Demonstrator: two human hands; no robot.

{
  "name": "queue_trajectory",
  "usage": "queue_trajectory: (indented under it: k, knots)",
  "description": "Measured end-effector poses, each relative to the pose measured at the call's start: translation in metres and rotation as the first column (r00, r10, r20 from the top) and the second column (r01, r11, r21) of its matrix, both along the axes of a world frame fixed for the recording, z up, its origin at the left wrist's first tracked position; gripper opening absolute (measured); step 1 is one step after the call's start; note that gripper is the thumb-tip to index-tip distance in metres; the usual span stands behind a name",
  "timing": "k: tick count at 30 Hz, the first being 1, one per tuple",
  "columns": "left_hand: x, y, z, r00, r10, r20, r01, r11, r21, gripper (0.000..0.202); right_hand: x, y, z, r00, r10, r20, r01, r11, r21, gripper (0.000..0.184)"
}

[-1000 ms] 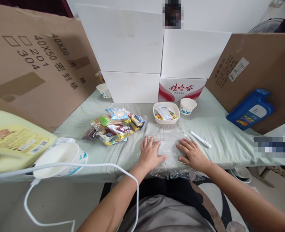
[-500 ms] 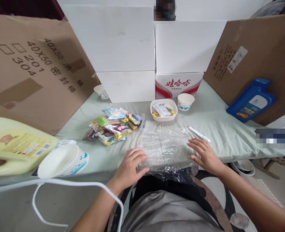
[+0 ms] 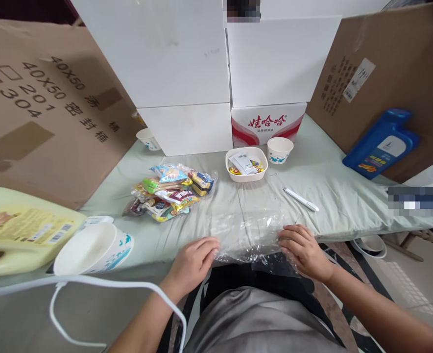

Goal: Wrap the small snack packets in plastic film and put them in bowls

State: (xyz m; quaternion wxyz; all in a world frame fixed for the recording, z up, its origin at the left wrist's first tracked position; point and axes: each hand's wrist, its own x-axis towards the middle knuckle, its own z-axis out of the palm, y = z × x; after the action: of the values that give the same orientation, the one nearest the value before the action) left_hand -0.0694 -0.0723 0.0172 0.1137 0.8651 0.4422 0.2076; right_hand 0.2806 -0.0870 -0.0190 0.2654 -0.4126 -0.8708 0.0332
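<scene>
A clear, crinkled plastic bag (image 3: 248, 230) lies over the front edge of the cloth-covered table, its near side hanging down toward my lap. My left hand (image 3: 195, 260) pinches its left side, thumb against the fingers. At the right side, my right hand (image 3: 304, 251) has its fingers curled over the plastic, thumb hidden underneath. Beyond my right hand lies a white pen-like cutter (image 3: 300, 199). A pile of small packaged snacks (image 3: 172, 191) sits to the left of the bag. Farther back stands a white tray (image 3: 246, 177) with packets in it.
White boxes (image 3: 187, 128) form a wall at the back, with cardboard boxes (image 3: 51, 147) at both sides. A paper cup (image 3: 279, 150) stands by the tray. At left are a paper bowl (image 3: 119, 247) and yellow jug (image 3: 29, 230); a blue bottle (image 3: 381, 144) leans at right. A white tube (image 3: 128, 281) crosses the lower left.
Both hands have closed from spread fingers onto the sides of the plastic bag. The bag has shifted toward me and looks flatter. The view has moved slightly.
</scene>
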Motion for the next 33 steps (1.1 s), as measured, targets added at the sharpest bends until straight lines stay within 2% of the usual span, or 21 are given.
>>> queue_trajectory:
  k: [3, 6, 9, 11, 13, 15, 19, 23, 26, 28, 29, 31, 33]
  knots:
    - [0.006, 0.012, 0.018, 0.998, -0.061, 0.019, 0.063, 0.983, -0.171, 0.024, 0.001, 0.015, 0.025, 0.983, 0.074, -0.170, -0.100, 0.984, -0.144, 0.021]
    - [0.010, 0.035, 0.025, 0.986, -0.073, 0.148, 0.104, 0.970, -0.218, 0.022, 0.003, 0.035, 0.034, 0.959, -0.017, -0.282, -0.060, 0.964, -0.261, 0.028]
    - [0.011, 0.063, 0.021, 0.971, 0.097, 0.218, -0.019, 0.943, -0.333, 0.023, 0.003, 0.055, 0.029, 0.917, -0.217, -0.336, 0.058, 0.903, -0.426, 0.030]
    - [0.013, 0.079, 0.017, 0.966, 0.211, 0.150, -0.138, 0.910, -0.390, 0.022, 0.002, 0.066, 0.022, 0.881, -0.361, -0.306, 0.154, 0.830, -0.536, 0.024]
    - [0.017, 0.091, 0.014, 0.959, 0.276, 0.067, -0.229, 0.890, -0.394, 0.020, 0.002, 0.074, 0.016, 0.849, -0.456, -0.268, 0.237, 0.781, -0.577, 0.020]
    - [0.024, 0.100, 0.014, 0.947, 0.323, -0.002, -0.301, 0.882, -0.363, 0.017, 0.001, 0.080, 0.012, 0.835, -0.487, -0.254, 0.293, 0.786, -0.544, 0.021]
    - [0.035, 0.111, 0.015, 0.898, 0.414, -0.148, -0.439, 0.860, -0.259, 0.014, -0.001, 0.087, 0.009, 0.847, -0.491, -0.203, 0.387, 0.832, -0.397, 0.034]
    - [0.037, 0.116, 0.013, 0.825, 0.487, -0.288, -0.545, 0.819, -0.177, 0.025, -0.002, 0.090, 0.006, 0.877, -0.476, -0.068, 0.439, 0.849, -0.294, 0.041]
    - [0.036, 0.109, 0.016, 0.794, 0.549, -0.260, -0.569, 0.822, -0.001, 0.035, -0.002, 0.086, 0.012, 0.863, -0.506, -0.005, 0.500, 0.854, -0.145, 0.044]
    - [0.038, 0.098, 0.020, 0.809, 0.569, -0.151, -0.544, 0.820, 0.177, 0.035, -0.004, 0.081, 0.022, 0.866, -0.500, -0.021, 0.500, 0.866, 0.012, 0.042]
    - [0.041, 0.092, 0.021, 0.835, 0.542, -0.095, -0.508, 0.825, 0.248, 0.032, -0.007, 0.078, 0.027, 0.884, -0.466, -0.025, 0.467, 0.881, 0.075, 0.041]
    - [0.050, 0.079, 0.019, 0.918, 0.394, -0.045, -0.363, 0.881, 0.302, 0.024, -0.016, 0.074, 0.033, 0.944, -0.330, 0.028, 0.324, 0.937, 0.130, 0.040]
    - [0.062, 0.071, 0.008, 0.978, 0.194, -0.081, -0.169, 0.953, 0.251, 0.025, -0.029, 0.074, 0.030, 0.975, -0.164, 0.149, 0.151, 0.983, 0.100, 0.050]
